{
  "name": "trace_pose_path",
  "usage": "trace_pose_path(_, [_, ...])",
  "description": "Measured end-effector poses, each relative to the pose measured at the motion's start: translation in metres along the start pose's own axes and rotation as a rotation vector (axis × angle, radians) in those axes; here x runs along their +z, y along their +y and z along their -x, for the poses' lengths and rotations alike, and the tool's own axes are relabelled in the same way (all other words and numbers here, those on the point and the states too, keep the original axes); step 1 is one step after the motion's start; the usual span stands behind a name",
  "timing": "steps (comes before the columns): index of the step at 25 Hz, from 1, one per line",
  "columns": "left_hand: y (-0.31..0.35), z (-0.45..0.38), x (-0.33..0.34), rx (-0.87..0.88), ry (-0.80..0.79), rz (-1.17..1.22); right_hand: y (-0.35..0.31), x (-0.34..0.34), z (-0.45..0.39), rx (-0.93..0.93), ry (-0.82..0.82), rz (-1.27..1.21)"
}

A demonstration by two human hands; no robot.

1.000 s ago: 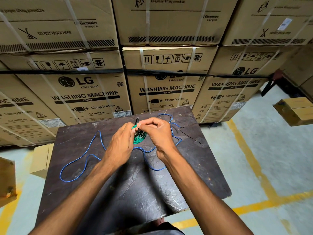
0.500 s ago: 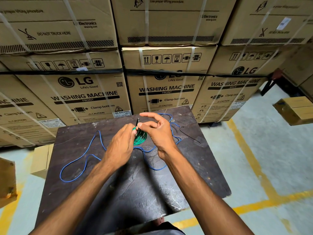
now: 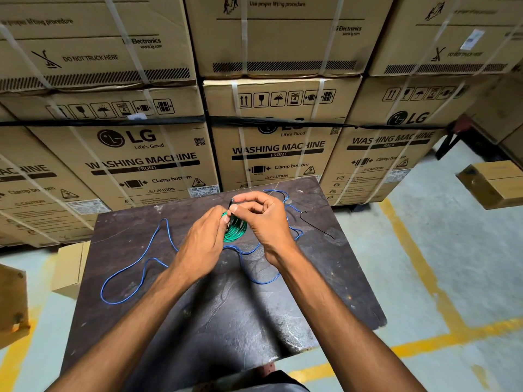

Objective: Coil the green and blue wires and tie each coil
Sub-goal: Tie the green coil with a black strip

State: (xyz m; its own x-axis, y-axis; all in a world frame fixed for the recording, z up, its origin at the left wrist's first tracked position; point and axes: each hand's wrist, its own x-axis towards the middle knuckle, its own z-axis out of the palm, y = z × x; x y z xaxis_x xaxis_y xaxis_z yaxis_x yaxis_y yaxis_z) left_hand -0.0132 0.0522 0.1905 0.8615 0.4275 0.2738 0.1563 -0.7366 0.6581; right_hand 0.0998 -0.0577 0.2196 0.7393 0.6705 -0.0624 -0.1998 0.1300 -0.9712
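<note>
The blue wire (image 3: 147, 261) is lying loose across the dark surface (image 3: 226, 312), waiting its turn. The left hand (image 3: 202, 244) is gripping the green coil (image 3: 235, 232) to steady it, while the right hand (image 3: 263, 219) is pinching a black tie (image 3: 231, 204) above it, likely cinching.

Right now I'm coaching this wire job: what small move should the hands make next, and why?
Probably pull the black tie snug round the green coil. The left hand holds the coil, the right hand pinches the tie's end above it, and the blue wire lies loose on the table.
</note>
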Motion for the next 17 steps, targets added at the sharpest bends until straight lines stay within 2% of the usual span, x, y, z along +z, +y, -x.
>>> trace_pose_path(9, [-0.0011, 0.0021, 0.0006, -0.003, -0.018, -0.005, -0.0005, -0.0065, -0.0033, -0.047, -0.054, 0.087])
trace_pose_path(17, [-0.001, 0.0031, 0.0032, -0.018, -0.026, -0.009, 0.0003, -0.0051, -0.0018, -0.122, -0.032, 0.133])
